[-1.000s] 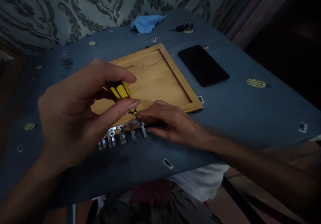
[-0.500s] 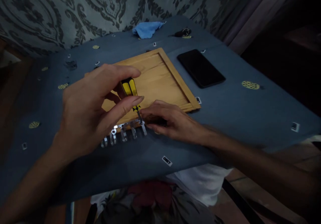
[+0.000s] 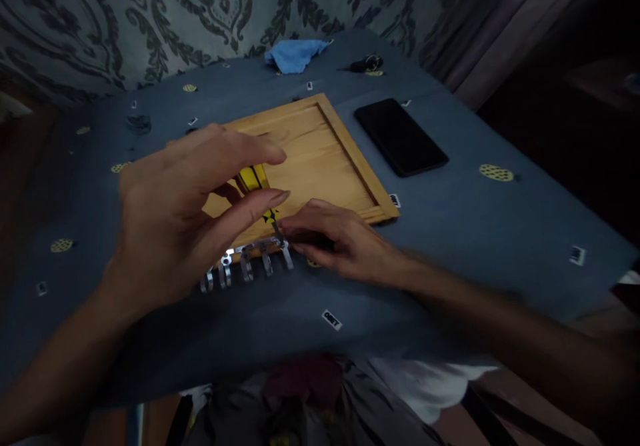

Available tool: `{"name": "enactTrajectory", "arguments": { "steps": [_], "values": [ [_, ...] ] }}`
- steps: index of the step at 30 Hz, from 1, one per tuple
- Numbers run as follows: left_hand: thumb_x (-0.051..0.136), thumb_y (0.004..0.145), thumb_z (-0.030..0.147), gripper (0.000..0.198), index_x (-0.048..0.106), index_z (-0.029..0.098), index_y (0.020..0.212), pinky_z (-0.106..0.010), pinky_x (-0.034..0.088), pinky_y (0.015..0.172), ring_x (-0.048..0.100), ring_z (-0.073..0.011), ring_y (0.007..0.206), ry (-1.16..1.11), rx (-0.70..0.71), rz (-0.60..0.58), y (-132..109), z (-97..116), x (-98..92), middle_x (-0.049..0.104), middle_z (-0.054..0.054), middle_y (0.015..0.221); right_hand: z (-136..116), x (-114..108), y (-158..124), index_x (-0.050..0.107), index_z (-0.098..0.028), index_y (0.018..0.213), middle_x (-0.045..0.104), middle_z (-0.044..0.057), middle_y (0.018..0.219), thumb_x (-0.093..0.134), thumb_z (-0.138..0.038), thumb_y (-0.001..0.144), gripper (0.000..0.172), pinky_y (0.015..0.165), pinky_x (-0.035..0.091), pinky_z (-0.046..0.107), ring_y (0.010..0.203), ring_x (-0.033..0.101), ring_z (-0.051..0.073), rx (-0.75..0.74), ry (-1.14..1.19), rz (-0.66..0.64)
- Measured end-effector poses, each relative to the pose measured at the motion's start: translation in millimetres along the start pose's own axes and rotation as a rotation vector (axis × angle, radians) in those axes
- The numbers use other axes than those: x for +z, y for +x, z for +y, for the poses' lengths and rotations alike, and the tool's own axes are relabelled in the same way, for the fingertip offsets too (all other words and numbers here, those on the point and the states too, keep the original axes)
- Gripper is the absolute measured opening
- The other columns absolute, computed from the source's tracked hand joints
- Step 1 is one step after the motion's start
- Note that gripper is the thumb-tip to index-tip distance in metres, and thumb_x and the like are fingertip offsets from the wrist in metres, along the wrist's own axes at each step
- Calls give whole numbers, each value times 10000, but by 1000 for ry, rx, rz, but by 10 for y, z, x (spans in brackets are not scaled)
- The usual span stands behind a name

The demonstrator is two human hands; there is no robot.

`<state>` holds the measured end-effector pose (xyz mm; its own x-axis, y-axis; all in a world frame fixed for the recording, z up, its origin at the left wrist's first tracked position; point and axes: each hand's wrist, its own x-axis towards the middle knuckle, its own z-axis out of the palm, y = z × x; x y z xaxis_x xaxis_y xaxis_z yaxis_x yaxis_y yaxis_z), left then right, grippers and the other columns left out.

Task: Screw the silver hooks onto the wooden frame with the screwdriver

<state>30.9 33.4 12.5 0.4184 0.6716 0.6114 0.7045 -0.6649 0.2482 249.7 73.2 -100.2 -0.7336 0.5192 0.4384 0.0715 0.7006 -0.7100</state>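
My left hand (image 3: pixel 175 213) is closed round a screwdriver (image 3: pixel 255 178) with a yellow and black handle, thumb in front and index finger over the top. The tool leans slightly, its tip down at the right end of a shiny metal hook rail (image 3: pixel 247 259). That rail lies along the near edge of a framed wooden board (image 3: pixel 310 149), its several hooks hanging past the edge. Close by the screwdriver tip, my right hand (image 3: pixel 340 239) has its fingers curled and drawn together against the board's edge; what they pinch is hidden.
A black phone (image 3: pixel 400 136) lies right of the board on the patterned blue tablecloth (image 3: pixel 450 233). Toward the back are a blue cloth (image 3: pixel 295 56) and a small dark item like keys (image 3: pixel 365 64). A patterned curtain (image 3: pixel 200 19) hangs behind the table.
The screwdriver handle has turned a little and tilts slightly more to the left within my left hand. My right hand stays at the rail's end, and the view has shifted slightly.
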Motion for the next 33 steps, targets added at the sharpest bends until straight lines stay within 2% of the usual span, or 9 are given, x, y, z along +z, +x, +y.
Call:
{"name": "enactTrajectory", "arguments": {
  "steps": [4,8,12,15,18,21,26,31,33],
  "values": [
    [751,927,228,165,731,224,1090,-243,610,716,710,-111,759,-24,-65,-16,1,-24,-24,765,30,983,4,-5,2,659,-182,1273,732,89,1047,618,-166,998,278,846,585,341,987,683,197,-14,-22,11],
    [770,898,214,256,723,274,1143,-267,629,809,738,-148,919,-159,-260,-50,-23,-3,-85,744,41,1140,-23,-11,18,665,-188,1262,732,79,1047,620,-135,993,278,845,580,323,999,686,187,15,-9,6],
    [792,876,264,225,718,262,1087,-300,624,851,742,-173,953,-217,-325,-59,-27,4,-119,745,43,1063,-47,-17,19,667,-173,1253,738,87,1063,615,-123,997,266,883,572,337,1017,678,186,11,0,7],
    [736,914,256,162,730,264,1076,-317,613,793,756,-199,924,-212,-285,-99,-16,-29,-148,767,36,1019,-44,-22,6,666,-151,1251,730,99,1049,600,-139,1007,254,866,567,341,1001,666,188,8,-16,-14],
    [728,905,313,209,754,302,1112,-332,617,727,762,-243,910,-193,-253,-156,-19,-77,-196,780,21,1001,-27,-19,-7,654,-133,1270,725,109,1060,583,-122,1004,276,862,564,346,1020,657,193,-18,-14,-13],
    [720,906,301,249,753,344,1149,-334,637,735,765,-240,918,-174,-197,-175,-37,-105,-220,777,23,1021,-9,-9,-8,648,-141,1283,729,113,1074,576,-102,993,301,869,569,358,1032,658,201,-54,-11,-1],
    [727,928,251,289,725,350,1199,-311,628,692,763,-197,868,-102,-81,-107,-68,-69,-135,782,26,1025,9,-1,-11,642,-171,1298,724,106,1066,575,-122,985,324,879,582,388,1018,664,216,-51,-29,-8],
    [804,882,233,435,704,368,1283,-376,595,805,712,-197,883,-62,-74,-36,-112,-37,-61,779,40,1064,26,17,-37,630,-145,1310,719,113,1063,610,-136,977,334,878,581,386,1020,655,220,-57,-30,20],
    [822,857,219,476,709,391,1286,-397,589,804,693,-203,861,-81,-53,-28,-131,-48,-67,777,50,1052,29,22,-41,633,-134,1304,719,112,1051,609,-143,981,324,876,580,388,1019,649,223,-71,-30,29]
  ]
}}
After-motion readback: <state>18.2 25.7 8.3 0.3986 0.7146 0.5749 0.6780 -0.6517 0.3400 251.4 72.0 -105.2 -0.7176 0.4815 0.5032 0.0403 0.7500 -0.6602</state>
